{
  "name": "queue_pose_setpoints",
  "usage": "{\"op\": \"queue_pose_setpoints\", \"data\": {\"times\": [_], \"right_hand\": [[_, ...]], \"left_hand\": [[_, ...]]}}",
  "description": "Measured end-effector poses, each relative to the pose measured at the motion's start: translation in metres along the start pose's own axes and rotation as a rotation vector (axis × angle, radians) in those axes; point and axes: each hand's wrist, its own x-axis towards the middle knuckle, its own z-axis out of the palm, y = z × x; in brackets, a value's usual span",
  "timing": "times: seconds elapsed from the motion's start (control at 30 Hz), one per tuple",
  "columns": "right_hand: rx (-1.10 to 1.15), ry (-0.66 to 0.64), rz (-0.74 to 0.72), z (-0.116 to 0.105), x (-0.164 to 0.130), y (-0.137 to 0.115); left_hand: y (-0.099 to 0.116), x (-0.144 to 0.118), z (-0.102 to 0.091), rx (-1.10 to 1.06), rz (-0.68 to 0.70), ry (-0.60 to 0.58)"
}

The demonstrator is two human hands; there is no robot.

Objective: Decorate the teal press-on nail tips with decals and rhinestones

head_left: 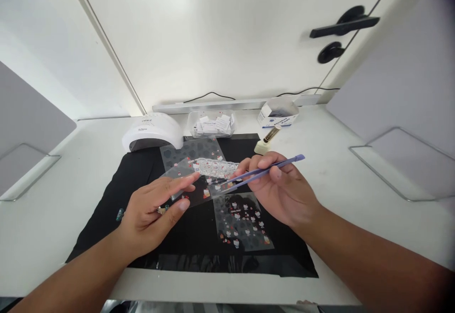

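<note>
While the left hand (156, 209) pinches a clear sticker sheet (199, 180) above the black mat (106, 218), the right hand (280, 190) clamps purple tweezers (263, 172) at its decals, none visibly lifted off yet.

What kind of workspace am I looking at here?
Most likely a nail-art desk: a white nail lamp at the back, sticker sheets on a black mat, and purple tweezers in the right hand.

Nail-art desk: UV lamp (152, 131), sticker sheets (243, 220), partitions.
</note>
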Motion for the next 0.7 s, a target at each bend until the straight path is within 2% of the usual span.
{"op": "queue_pose_setpoints", "data": {"times": [0.13, 0.3, 0.7], "right_hand": [[0.012, -0.064, 0.031, 0.0030, -0.0034, 0.0027], [0.006, -0.097, 0.054, 0.0032, -0.0060, 0.0073], [-0.023, -0.172, 0.019, 0.0045, -0.0074, 0.0099]], "left_hand": [[-0.0017, 0.0013, -0.0018, 0.026, 0.028, 0.020], [-0.0061, -0.0001, -0.0011, -0.062, 0.077, -0.002], [-0.0051, -0.0029, 0.0008, -0.090, 0.025, 0.017]]}}
